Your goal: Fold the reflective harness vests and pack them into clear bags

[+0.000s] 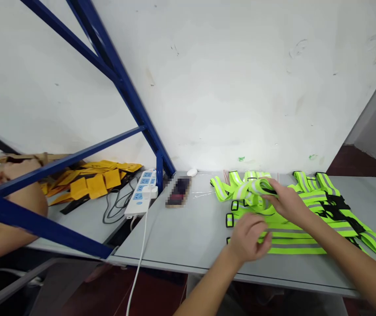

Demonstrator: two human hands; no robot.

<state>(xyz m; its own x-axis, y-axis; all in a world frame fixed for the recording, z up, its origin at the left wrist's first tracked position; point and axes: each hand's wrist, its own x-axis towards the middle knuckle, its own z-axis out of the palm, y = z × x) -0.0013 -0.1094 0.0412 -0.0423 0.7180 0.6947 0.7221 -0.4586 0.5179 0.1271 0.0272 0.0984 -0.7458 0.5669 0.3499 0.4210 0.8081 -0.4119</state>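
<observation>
A pile of neon-yellow reflective straps (293, 250), with grey stripes and black buckles (337, 202), lies on the grey table in front of me. My right hand (286, 199) pinches a looped reflective strap (245, 188) at the upper left of the pile, lifted a little above the others. Nearer to me, my left hand (250, 237) hovers over the pile's left edge, slightly blurred. Its fingers are loosely curled with the thumb apart, and nothing shows in them. Black strap sliders (229, 220) stick out beside it.
Blue metal frame bars (135, 101) slant across the left. A white power strip (140, 193) with a cable lies near a blurred-out phone-like object (178, 192) and a small white item (192, 172). Another person's arm (26, 206) is by yellow packets (89, 184) at far left.
</observation>
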